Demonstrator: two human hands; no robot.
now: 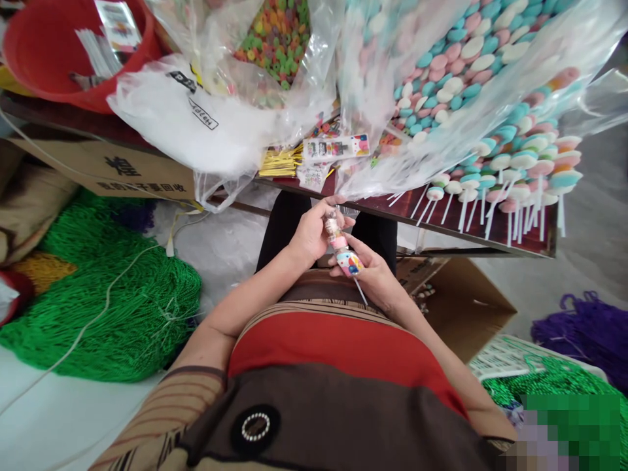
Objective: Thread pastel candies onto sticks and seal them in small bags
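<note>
Over my lap, both hands close around a marshmallow lollipop [338, 242] in a clear wrapper with a colourful print; its white stick points down toward my belly. My left hand [313, 230] grips the wrapper's upper end, fingertips at the top. Lower down, my right hand [371, 267] pinches the printed part near the stick. Just beyond, on the dark red table [422, 208], lie yellow twist ties [279, 162] and a printed wrapper [336, 148]. To the right rests a pile of marshmallow lollipops [520, 163], their white sticks reaching past the table edge.
Large clear bags hold pastel sweets [451, 72] and ring-shaped sweets [279, 39]. A white plastic bag [181, 124] lies beside a red basin [39, 59]. Green strands [112, 294] heap at left. An open cardboard box [466, 301] and purple strands [579, 333] are at right.
</note>
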